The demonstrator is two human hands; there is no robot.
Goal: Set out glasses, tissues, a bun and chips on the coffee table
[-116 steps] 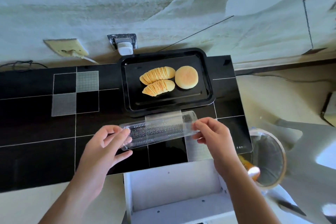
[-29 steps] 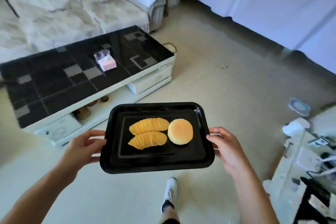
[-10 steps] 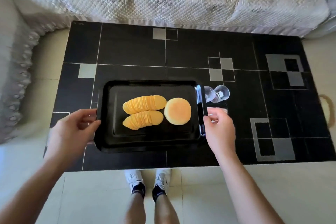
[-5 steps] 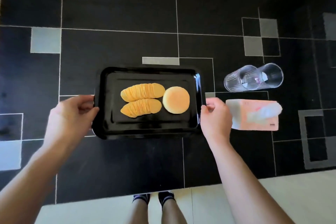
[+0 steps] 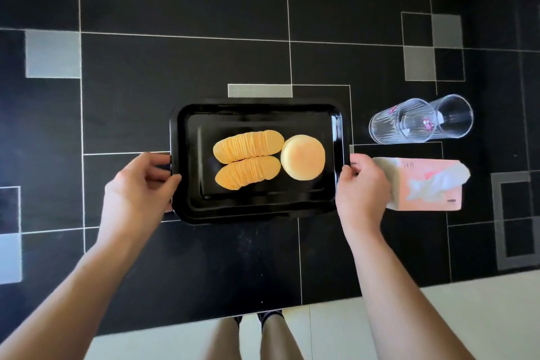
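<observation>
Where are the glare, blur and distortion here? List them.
Head view: glare streaks the tray along its right rim; highlights glint on the glasses; the tissue pack looks washed out; wide-angle distortion slightly bows lines on the coffee table near the edges.

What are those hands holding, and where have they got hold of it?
A black tray carrying chips and a bun. The left hand grips its left short edge, the right hand its right short edge.

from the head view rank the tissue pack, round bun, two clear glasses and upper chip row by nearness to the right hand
1. Pink tissue pack: just beside the right hand, partly behind it.
2. Round golden bun: on the black tray, to the hand's left.
3. Two clear glasses: beyond the tissues.
4. Upper row of yellow chips: left of the bun.
</observation>
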